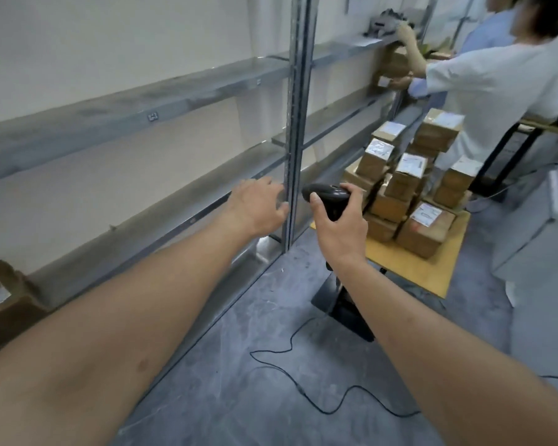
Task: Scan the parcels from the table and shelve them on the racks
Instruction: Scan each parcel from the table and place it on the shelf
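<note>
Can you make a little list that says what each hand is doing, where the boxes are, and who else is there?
left hand: left hand open, reaching toward the metal rack post, holding nothing
right hand: right hand grips a black barcode scanner
scanner cable: black cable trails across the grey floor
parcels: cardboard parcels with white labels stacked on a yellow table
shelved parcel: one cardboard box on the rack at the far left
others: a person in a white shirt handling boxes at the rack
</note>
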Action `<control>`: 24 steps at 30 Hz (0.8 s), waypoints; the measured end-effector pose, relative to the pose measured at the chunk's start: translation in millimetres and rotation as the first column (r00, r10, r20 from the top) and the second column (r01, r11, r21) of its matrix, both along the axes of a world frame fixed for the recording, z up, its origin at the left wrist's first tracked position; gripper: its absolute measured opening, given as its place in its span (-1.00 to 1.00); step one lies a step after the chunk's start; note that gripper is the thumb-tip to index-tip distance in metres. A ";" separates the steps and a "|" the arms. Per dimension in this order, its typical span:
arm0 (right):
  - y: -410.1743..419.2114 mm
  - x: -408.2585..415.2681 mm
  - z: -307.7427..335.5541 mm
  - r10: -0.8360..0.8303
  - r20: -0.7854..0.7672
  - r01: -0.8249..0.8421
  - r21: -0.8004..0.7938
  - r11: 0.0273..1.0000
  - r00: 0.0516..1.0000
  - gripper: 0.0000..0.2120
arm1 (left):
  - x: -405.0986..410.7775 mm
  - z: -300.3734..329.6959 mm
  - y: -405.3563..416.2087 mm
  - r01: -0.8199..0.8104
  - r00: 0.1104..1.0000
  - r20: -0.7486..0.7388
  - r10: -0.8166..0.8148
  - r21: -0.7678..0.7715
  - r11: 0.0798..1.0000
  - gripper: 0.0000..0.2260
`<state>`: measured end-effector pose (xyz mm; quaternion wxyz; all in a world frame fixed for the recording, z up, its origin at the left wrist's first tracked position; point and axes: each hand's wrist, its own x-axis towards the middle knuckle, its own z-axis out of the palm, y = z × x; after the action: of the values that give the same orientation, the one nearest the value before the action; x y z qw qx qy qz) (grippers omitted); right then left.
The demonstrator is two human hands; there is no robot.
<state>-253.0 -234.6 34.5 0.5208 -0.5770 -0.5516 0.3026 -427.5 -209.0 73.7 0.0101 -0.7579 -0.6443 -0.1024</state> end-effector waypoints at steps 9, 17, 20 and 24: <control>15.8 165.3 -20.1 -0.151 0.011 0.151 -0.051 0.987 0.989 -0.49 | 171.9 -22.9 41.9 0.149 0.989 0.025 -0.148 -0.026 0.989 -0.55; 44.9 271.9 -42.4 -0.307 0.023 0.308 -0.120 0.944 0.951 -0.51 | 291.4 -53.1 90.7 0.272 0.962 0.027 -0.271 -0.111 0.956 -0.57; 65.2 303.4 -53.1 -0.352 0.037 0.353 -0.139 0.925 0.935 -0.53 | 328.5 -66.9 118.4 0.311 0.950 0.038 -0.309 -0.152 0.938 -0.60; 102.1 342.6 -75.0 -0.414 0.070 0.420 -0.180 0.890 0.908 -0.54 | 373.8 -91.9 166.2 0.391 0.920 0.075 -0.384 -0.191 0.900 -0.63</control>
<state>89.7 -132.6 -40.5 0.5074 -0.7336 -0.3912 0.2266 -53.6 -42.9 -18.2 -0.0990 -0.8659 -0.4878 -0.0500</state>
